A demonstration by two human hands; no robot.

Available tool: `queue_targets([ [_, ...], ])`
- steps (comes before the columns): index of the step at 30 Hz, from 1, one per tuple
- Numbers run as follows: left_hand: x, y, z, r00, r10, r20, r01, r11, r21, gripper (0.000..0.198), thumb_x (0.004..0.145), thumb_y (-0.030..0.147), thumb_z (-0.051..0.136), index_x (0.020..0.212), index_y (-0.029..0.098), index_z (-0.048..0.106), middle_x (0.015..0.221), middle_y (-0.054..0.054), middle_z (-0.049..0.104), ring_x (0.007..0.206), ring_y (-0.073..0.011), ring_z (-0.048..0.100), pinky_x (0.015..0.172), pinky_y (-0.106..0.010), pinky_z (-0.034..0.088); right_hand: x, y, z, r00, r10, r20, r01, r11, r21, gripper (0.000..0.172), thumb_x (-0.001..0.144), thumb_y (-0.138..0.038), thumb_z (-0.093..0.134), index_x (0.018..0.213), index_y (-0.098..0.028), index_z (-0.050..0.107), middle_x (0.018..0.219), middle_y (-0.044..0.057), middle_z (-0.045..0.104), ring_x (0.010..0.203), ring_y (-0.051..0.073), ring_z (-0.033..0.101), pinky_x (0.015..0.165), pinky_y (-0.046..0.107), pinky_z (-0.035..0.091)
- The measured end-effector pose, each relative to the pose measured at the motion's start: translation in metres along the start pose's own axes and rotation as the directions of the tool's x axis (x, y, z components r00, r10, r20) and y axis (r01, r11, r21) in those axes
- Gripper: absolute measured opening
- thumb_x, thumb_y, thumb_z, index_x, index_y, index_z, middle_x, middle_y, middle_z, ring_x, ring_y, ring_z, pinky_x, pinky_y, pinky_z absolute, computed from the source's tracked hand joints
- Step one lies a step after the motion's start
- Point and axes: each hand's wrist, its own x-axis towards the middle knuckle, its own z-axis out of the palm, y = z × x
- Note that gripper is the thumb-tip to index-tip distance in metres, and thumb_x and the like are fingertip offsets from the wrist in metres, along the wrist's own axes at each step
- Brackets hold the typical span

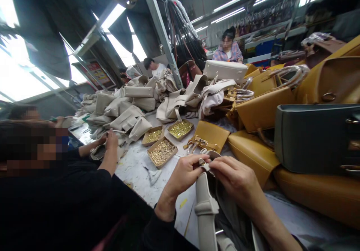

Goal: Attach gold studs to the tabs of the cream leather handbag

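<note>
A cream leather handbag (206, 215) is in front of me, its dark inside facing up and its lower part cut off by the frame's edge. My left hand (184, 172) is closed, thumb and fingers pinching the bag's upper edge near a small strap end. Close beside it, my right hand (234, 172) is closed on the same edge from the right. Whether a small fitting lies between the fingertips I cannot make out. Just beyond my hands lies a mustard flap bag (218, 133) with gold hardware.
A cardboard tray (169, 160) of small gold studs stands ahead, with two more trays behind it. Cream bags (126, 116) are piled beyond. Mustard bags (253, 157) and a dark grey bag (312, 142) crowd the right. At left, a co-worker's hands (111, 148) hold a cream piece.
</note>
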Motion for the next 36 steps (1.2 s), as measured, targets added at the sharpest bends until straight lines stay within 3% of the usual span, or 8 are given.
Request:
queue_targets([
  [6, -0.007, -0.011, -0.007, 0.990, -0.123, 0.065, 0.139, 0.910, -0.390, 0.043, 0.087, 0.027, 0.072, 0.128, 0.016, 0.070, 0.125, -0.012, 0.074, 0.116, -0.0269, 0.069, 0.103, -0.039, 0.053, 0.000, 0.000, 0.002, 1.000, 0.019, -0.017, -0.015, 0.982, 0.189, 0.019, 0.101, -0.011, 0.054, 0.110, -0.024, 0.063, 0.114, 0.004, 0.075, 0.104, 0.016, 0.071, 0.089, 0.026, 0.055],
  [14, -0.007, -0.003, 0.001, 0.971, -0.225, -0.077, 0.176, 0.899, -0.400, 0.027, 0.080, 0.026, 0.077, 0.104, 0.015, 0.080, 0.103, -0.011, 0.081, 0.097, -0.0252, 0.074, 0.090, -0.035, 0.058, 0.002, -0.011, -0.002, 0.991, -0.129, 0.045, 0.123, 0.985, 0.124, 0.025, 0.097, -0.006, 0.048, 0.103, -0.022, 0.066, 0.110, 0.007, 0.076, 0.098, 0.019, 0.072, 0.084, 0.030, 0.057],
  [17, -0.007, -0.005, 0.006, 0.952, -0.247, -0.181, 0.165, 0.913, -0.374, 0.018, 0.079, 0.025, 0.076, 0.092, 0.014, 0.083, 0.094, -0.010, 0.081, 0.089, -0.0235, 0.074, 0.086, -0.032, 0.058, 0.004, -0.019, -0.004, 0.961, -0.216, 0.171, 0.186, 0.966, 0.178, 0.025, 0.097, -0.006, 0.048, 0.096, -0.022, 0.068, 0.097, 0.005, 0.077, 0.094, 0.020, 0.070, 0.082, 0.031, 0.057],
  [21, -0.012, -0.009, 0.012, 0.919, -0.306, -0.247, 0.172, 0.877, -0.448, 0.017, 0.079, 0.024, 0.072, 0.087, 0.013, 0.081, 0.086, -0.008, 0.080, 0.073, -0.0195, 0.071, 0.072, -0.029, 0.056, 0.004, -0.025, -0.010, 0.909, -0.189, 0.371, 0.122, 0.973, 0.196, 0.028, 0.099, -0.011, 0.051, 0.080, -0.023, 0.068, 0.079, 0.002, 0.073, 0.087, 0.018, 0.068, 0.078, 0.028, 0.056],
  [26, -0.017, -0.010, 0.015, 0.926, -0.222, -0.306, 0.111, 0.934, -0.341, 0.012, 0.082, 0.022, 0.069, 0.082, 0.015, 0.079, 0.083, -0.004, 0.078, 0.079, -0.0188, 0.070, 0.078, -0.027, 0.054, 0.000, -0.022, -0.018, 0.896, -0.117, 0.429, -0.022, 0.952, 0.306, 0.014, 0.098, -0.023, 0.061, 0.092, -0.025, 0.074, 0.097, 0.004, 0.076, 0.096, 0.019, 0.071, 0.084, 0.029, 0.059],
  [29, -0.017, -0.014, 0.013, 0.928, -0.233, -0.290, 0.102, 0.910, -0.402, 0.012, 0.081, 0.024, 0.070, 0.080, 0.015, 0.078, 0.080, -0.005, 0.077, 0.075, -0.0185, 0.069, 0.073, -0.027, 0.054, -0.004, -0.015, -0.023, 0.929, -0.056, 0.365, -0.100, 0.914, 0.393, 0.012, 0.097, -0.027, 0.064, 0.102, -0.025, 0.075, 0.103, 0.005, 0.077, 0.098, 0.021, 0.073, 0.087, 0.031, 0.060],
  [32, -0.017, -0.023, 0.013, 0.927, -0.242, -0.286, 0.085, 0.880, -0.468, 0.012, 0.079, 0.026, 0.073, 0.081, 0.014, 0.078, 0.081, -0.005, 0.078, 0.075, -0.0189, 0.070, 0.074, -0.028, 0.055, -0.008, -0.007, -0.026, 0.974, 0.081, 0.213, -0.158, 0.913, 0.375, 0.013, 0.097, -0.028, 0.065, 0.102, -0.023, 0.076, 0.101, 0.007, 0.077, 0.097, 0.023, 0.073, 0.089, 0.034, 0.060],
  [36, -0.018, -0.028, 0.012, 0.936, -0.191, -0.295, 0.054, 0.908, -0.416, 0.013, 0.083, 0.025, 0.072, 0.087, 0.015, 0.080, 0.087, -0.006, 0.079, 0.081, -0.0208, 0.071, 0.081, -0.031, 0.056, -0.007, 0.004, -0.030, 0.969, 0.246, 0.020, -0.242, 0.929, 0.280, 0.016, 0.097, -0.032, 0.064, 0.100, -0.023, 0.076, 0.100, 0.008, 0.077, 0.095, 0.024, 0.072, 0.087, 0.034, 0.058],
])
